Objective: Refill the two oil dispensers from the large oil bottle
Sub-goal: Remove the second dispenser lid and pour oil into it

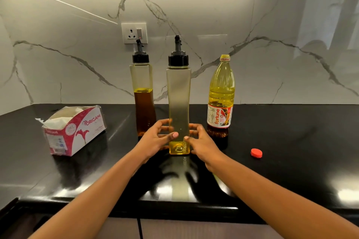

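- Forearms are reaching across the black surface (291,151) toward 12 o'clock.
- The near dispenser (178,99) is standing upright there.
- The large oil bottle (221,91) is standing at its 2 o'clock.
- The left hand (155,139) and right hand (203,143) are cupping the near dispenser's base, fingers (165,122) curling round it.

The near dispenser (178,103) stands mid-table, with narrow gaps to the rear dispenser (142,91) behind-left and the bottle (221,91) on its right. A tissue box (74,130) blocks the left. The table (291,176) is open in front and to the right, save a red cap (256,153).
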### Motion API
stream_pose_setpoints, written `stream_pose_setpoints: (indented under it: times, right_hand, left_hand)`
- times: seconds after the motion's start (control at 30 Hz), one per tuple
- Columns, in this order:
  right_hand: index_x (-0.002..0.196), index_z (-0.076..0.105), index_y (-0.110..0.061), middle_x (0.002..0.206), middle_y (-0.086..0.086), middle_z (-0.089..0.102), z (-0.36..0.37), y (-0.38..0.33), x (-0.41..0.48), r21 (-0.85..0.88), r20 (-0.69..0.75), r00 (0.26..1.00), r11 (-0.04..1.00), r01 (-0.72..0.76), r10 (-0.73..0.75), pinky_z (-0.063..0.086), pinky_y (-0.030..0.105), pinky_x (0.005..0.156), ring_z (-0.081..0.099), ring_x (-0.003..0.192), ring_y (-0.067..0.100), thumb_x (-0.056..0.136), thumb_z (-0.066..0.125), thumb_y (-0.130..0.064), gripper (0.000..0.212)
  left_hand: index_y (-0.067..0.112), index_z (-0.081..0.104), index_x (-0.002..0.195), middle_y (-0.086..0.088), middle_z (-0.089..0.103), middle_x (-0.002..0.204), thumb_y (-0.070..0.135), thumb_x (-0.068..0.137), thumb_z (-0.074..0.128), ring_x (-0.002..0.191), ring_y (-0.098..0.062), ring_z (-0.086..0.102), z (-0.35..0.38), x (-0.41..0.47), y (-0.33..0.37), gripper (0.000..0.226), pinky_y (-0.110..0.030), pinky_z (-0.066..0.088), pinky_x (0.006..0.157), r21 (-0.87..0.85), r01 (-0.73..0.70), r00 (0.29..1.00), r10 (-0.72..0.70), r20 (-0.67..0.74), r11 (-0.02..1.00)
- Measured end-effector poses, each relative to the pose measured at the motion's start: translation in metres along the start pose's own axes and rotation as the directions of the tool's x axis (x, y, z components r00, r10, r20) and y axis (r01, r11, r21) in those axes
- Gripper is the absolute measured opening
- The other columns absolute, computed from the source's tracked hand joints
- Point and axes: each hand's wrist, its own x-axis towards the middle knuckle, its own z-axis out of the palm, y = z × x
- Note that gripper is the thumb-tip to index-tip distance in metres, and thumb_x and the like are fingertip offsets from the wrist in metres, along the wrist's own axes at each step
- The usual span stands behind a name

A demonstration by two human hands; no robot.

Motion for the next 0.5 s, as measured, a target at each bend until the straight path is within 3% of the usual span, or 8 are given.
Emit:
stream_pose_setpoints:
  times: [0.07,0.13,0.27,0.33,0.4,0.5]
  right_hand:
    - [0.122,0.047,-0.024,0.119,-0.001,0.055,-0.004,-0.011,-0.006,-0.025,0.003,1.000,1.000,-0.001,0.001,0.049,0.022,0.066,0.057,0.092,0.006,0.091,0.054,-0.009,0.035]
    - [0.129,0.044,-0.022,0.123,-0.002,0.051,-0.012,-0.032,-0.005,-0.052,-0.047,0.996,0.996,0.068,-0.071,0.039,0.018,0.062,0.051,0.091,0.003,0.092,0.053,-0.012,0.038]
    - [0.129,0.043,-0.020,0.126,0.001,0.053,-0.024,-0.102,0.008,-0.096,-0.129,0.942,0.950,0.298,-0.309,0.038,0.019,0.069,0.051,0.100,0.006,0.093,0.054,-0.024,0.038]
    - [0.133,0.041,-0.018,0.130,0.003,0.052,-0.022,-0.138,0.015,-0.136,-0.104,0.913,0.915,0.380,-0.394,0.037,0.016,0.070,0.049,0.106,0.010,0.090,0.059,-0.033,0.049]
    - [0.137,0.035,-0.014,0.135,0.006,0.048,-0.017,-0.170,0.024,-0.181,-0.024,0.911,0.898,0.401,-0.412,0.038,0.017,0.076,0.047,0.109,0.013,0.085,0.064,-0.040,0.065]
    - [0.136,0.038,-0.008,0.133,0.012,0.049,-0.003,-0.197,0.039,-0.291,0.037,0.940,0.896,0.334,-0.339,0.042,0.031,0.096,0.048,0.118,0.024,0.078,0.072,-0.041,0.075]
  left_hand:
    - [0.041,0.051,0.121,-0.001,0.061,0.121,0.043,0.067,0.079,0.099,-0.011,0.068,-0.003,-0.005,0.000,0.061,-0.029,0.057,0.074,0.024,0.007,1.000,-0.007,0.008,1.000]
    - [0.051,0.045,0.122,0.003,0.057,0.124,0.043,0.065,0.082,0.106,-0.012,0.065,-0.004,-0.006,0.002,0.068,-0.033,0.057,0.081,0.012,0.003,1.000,-0.003,0.022,1.000]
    - [0.052,0.041,0.122,0.006,0.057,0.124,0.043,0.065,0.084,0.106,-0.003,0.064,0.003,0.000,0.013,0.072,-0.017,0.054,0.076,-0.011,-0.086,0.996,0.086,-0.011,0.996]
    - [0.042,0.047,0.124,0.002,0.062,0.120,0.055,0.058,0.084,0.108,-0.011,0.064,0.006,0.004,0.015,0.077,-0.021,0.054,0.081,0.029,-0.119,0.992,0.120,-0.036,0.993]
    - [0.035,0.052,0.123,-0.001,0.064,0.117,0.064,0.050,0.083,0.107,-0.016,0.065,0.007,0.007,0.012,0.085,-0.027,0.055,0.085,0.053,-0.139,0.989,0.142,-0.047,0.989]
    - [0.033,0.053,0.121,-0.003,0.065,0.113,0.065,0.049,0.083,0.104,-0.018,0.066,0.006,0.009,0.009,0.084,-0.027,0.056,0.083,0.080,-0.176,0.982,0.180,-0.049,0.981]
